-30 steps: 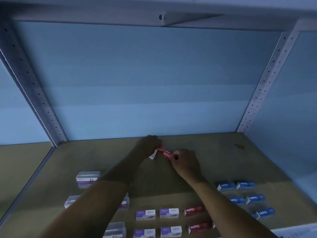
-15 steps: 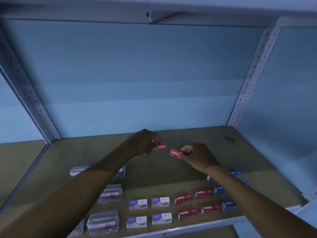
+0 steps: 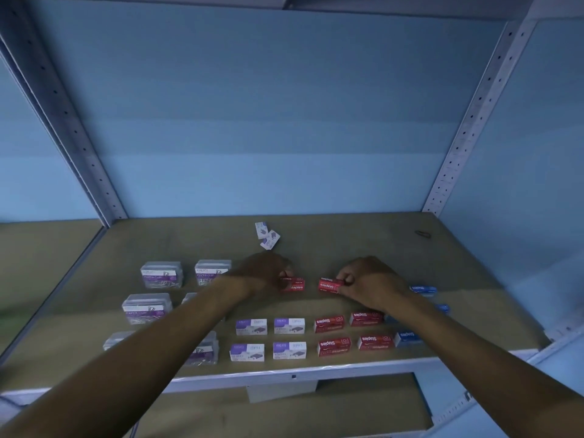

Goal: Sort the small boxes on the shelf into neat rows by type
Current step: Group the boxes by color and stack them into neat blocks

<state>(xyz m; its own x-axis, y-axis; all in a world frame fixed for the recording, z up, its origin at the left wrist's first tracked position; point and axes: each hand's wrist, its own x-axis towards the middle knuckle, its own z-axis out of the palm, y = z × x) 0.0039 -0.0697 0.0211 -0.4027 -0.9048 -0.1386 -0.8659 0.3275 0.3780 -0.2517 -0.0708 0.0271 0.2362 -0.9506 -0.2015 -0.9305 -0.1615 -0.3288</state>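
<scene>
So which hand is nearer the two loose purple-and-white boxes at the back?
Left. The left hand sits just in front of the loose boxes; the right hand is farther off to their right.

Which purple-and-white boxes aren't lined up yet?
The two purple-and-white boxes lying crooked at the back of the shelf. The other four sit straight in front rows.

Forearm hides clear boxes (image 3: pixel 202 350) (labels blurred).

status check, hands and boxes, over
Left hand pinches one red staples box, right hand another. Both over shelf. Nothing blocking.
</scene>
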